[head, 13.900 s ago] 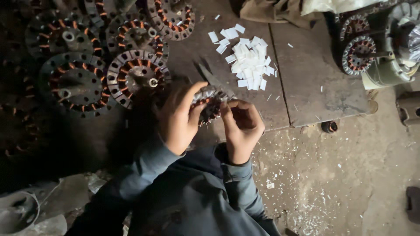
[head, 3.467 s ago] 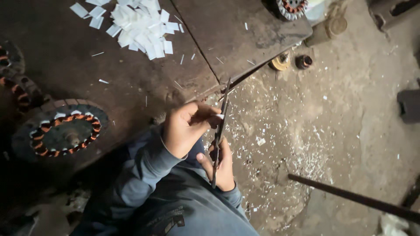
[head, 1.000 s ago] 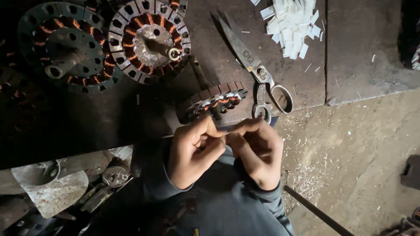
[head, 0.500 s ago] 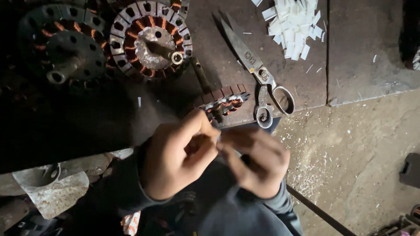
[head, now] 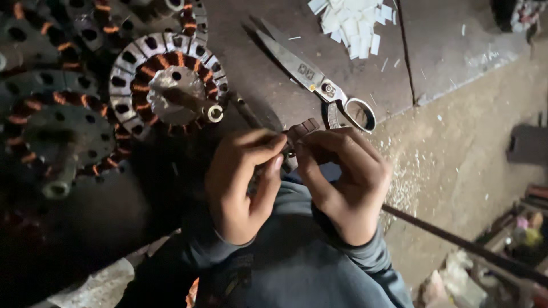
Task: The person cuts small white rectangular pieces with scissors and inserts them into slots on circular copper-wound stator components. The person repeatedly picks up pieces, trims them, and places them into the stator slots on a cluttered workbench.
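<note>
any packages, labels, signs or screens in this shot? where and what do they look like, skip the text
Stamped mark on the scissors: small dark patch on the grey blade near the pivot, on the bench above the hands.
Colourful clutter: bottom right on the floor, pink and yellow-green, too blurred to tell if it is packaging.
No signs or screens.

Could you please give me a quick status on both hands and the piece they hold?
Left hand and right hand both pinching small stator piece. Scissors lie just beyond, untouched.
</note>
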